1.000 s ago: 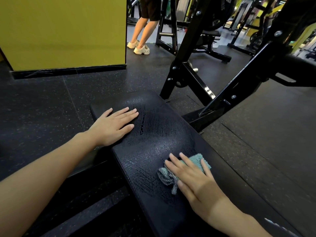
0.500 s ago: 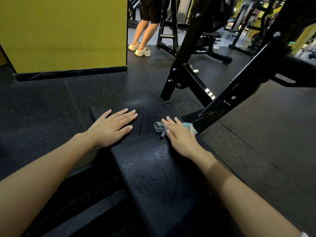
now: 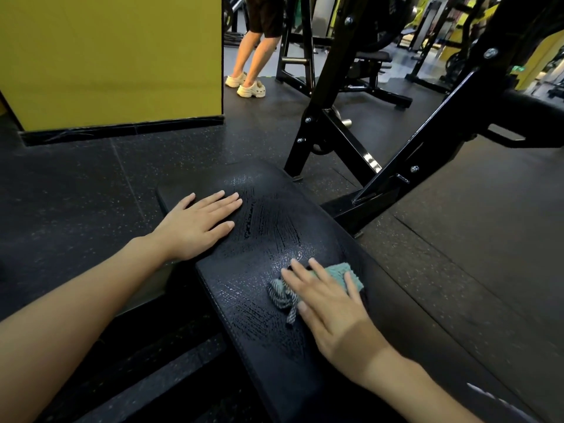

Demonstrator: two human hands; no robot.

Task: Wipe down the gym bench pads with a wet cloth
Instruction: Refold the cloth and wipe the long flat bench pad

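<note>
A black bench pad (image 3: 268,239) runs from the middle of the view toward me, its surface streaked with wet marks. My left hand (image 3: 198,224) lies flat on the pad's far left part, fingers straight and spread. My right hand (image 3: 326,297) presses a teal cloth (image 3: 345,274) down on the pad's right side with straight fingers. A grey striped corner of the cloth sticks out to the left of my fingers.
A black steel rack frame (image 3: 335,141) stands just beyond the pad, its slanted beams reaching right. A yellow wall panel (image 3: 116,56) is at the back left. A person's legs in pale clogs (image 3: 250,87) stand behind it. Dark speckled rubber floor (image 3: 473,239) surrounds the bench.
My right hand slid the cloth from the pad's far end back toward me along its right side. My left hand stayed flat in place.
</note>
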